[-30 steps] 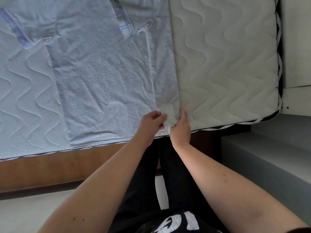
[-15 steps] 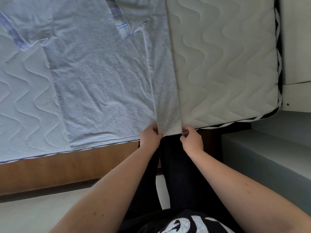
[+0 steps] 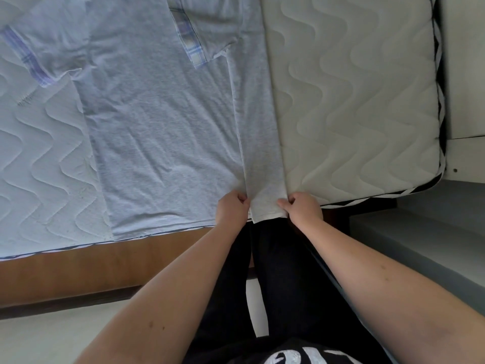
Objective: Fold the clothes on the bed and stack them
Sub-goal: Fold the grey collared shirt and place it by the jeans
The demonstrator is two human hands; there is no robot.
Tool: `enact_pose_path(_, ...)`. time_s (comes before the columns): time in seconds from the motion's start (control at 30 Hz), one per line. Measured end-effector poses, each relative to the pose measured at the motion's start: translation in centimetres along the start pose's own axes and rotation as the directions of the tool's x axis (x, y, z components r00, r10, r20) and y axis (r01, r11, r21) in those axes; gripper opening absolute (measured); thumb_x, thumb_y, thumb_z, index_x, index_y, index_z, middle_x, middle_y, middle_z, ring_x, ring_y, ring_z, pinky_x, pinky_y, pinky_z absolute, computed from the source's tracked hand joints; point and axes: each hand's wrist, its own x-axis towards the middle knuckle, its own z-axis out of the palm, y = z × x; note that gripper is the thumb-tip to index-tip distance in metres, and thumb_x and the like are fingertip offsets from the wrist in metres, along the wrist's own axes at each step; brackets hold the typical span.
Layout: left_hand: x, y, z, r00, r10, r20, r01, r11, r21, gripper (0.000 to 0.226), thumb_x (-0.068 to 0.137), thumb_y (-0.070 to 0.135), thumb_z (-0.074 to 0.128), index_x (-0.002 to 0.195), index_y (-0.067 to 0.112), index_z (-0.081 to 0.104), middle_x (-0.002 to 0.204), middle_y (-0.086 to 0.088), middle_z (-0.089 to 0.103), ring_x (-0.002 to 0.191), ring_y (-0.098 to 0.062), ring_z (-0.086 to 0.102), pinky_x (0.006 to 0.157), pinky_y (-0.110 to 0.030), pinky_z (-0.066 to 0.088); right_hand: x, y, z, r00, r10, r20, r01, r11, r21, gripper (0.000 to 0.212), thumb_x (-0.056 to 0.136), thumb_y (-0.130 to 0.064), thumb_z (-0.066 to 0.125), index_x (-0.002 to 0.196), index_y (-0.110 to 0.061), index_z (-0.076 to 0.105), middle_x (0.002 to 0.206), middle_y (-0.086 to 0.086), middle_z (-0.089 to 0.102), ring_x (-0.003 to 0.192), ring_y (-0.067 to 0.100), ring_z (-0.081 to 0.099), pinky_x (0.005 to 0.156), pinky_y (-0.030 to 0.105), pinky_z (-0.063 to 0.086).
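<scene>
A light grey T-shirt (image 3: 162, 132) with plaid-trimmed sleeves lies flat on the quilted mattress (image 3: 354, 101), its hem at the near edge. Its right side is folded inward as a narrow strip (image 3: 258, 143), with the right sleeve (image 3: 207, 35) laid over the chest. My left hand (image 3: 232, 210) pinches the hem at the strip's left edge. My right hand (image 3: 301, 207) pinches the hem at the strip's right corner. The strip's end hangs slightly over the mattress edge between my hands.
The bed's wooden side rail (image 3: 91, 271) runs below the mattress on the left. A grey ledge (image 3: 425, 245) and a white cabinet (image 3: 464, 74) stand to the right. My dark-trousered legs (image 3: 283, 271) are against the bed.
My hands moved apart and toward the mattress edge, spreading the bunched corner of the folded strip flat and pulling the hem taut.
</scene>
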Motion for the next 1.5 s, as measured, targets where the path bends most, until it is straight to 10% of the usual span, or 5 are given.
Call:
enact_pose_path(0.2,0.2,0.9,-0.5,0.999,0.012,-0.032,-0.012,1.0,-0.003,0.004,0.087,0.027,0.058,0.083,0.028,0.058,0.079,0.01,0.064,0.074,-0.011,0.06,0.055,-0.025,0.043,0.5,-1.6,-1.6,0.998,-0.041,-0.041,0.032,0.98,-0.196,0.042,0.091,-0.059,0.049,0.069,-0.023,0.051,0.072,-0.002,0.058,0.076,0.025,0.06,0.063,0.031,0.04)
enact_pose_path(0.67,9.9,11.6,-9.5,0.866,0.477,-0.154,-0.443,0.872,0.209,0.024,0.092,0.017,0.056,0.116,0.015,0.06,0.11,-0.003,0.06,0.097,-0.021,0.06,0.088,-0.037,0.048,10.4,-15.1,-9.9,0.869,-0.293,-0.398,0.363,0.925,0.112,0.033,0.091,-0.026,0.062,0.118,-0.008,0.057,0.112,0.013,0.062,0.107,0.031,0.056,0.092,0.038,0.045)
enact_pose_path(1.1,19.3,18.4,-13.1,0.72,0.69,-0.068,-0.418,0.509,0.753,0.057,0.103,0.036,0.034,0.157,0.025,0.018,0.164,-0.004,0.012,0.152,-0.024,0.005,0.122,-0.044,0.006,17.1,-21.3,-16.0,0.795,-0.426,-0.432,0.512,0.853,0.101,0.038,0.087,-0.026,0.069,0.12,-0.012,0.057,0.106,0.007,0.061,0.098,0.028,0.058,0.091,0.042,0.046)
enact_pose_path(1.27,21.2,20.9,-15.3,0.614,0.772,-0.165,-0.465,0.522,0.715,0.041,0.097,0.03,0.046,0.134,0.015,0.055,0.14,-0.013,0.052,0.13,-0.034,0.048,0.111,-0.046,0.033,19.6,-24.6,-18.2,0.797,-0.44,-0.414,0.541,0.824,0.165,0.044,0.086,-0.025,0.07,0.125,-0.01,0.056,0.107,0.005,0.062,0.099,0.026,0.059,0.093,0.044,0.047)
enact_pose_path(1.5,26.4,28.3,-19.7,0.642,0.693,-0.328,-0.383,0.661,0.645,0.06,0.096,0.036,0.055,0.146,0.011,0.036,0.149,-0.013,0.04,0.139,-0.03,0.036,0.115,-0.041,0.025,22.7,-29.2,-20.5,0.813,-0.415,-0.407,0.528,0.822,0.216,0.054,0.088,-0.031,0.068,0.135,-0.011,0.049,0.114,0.004,0.061,0.106,0.025,0.058,0.097,0.043,0.046)
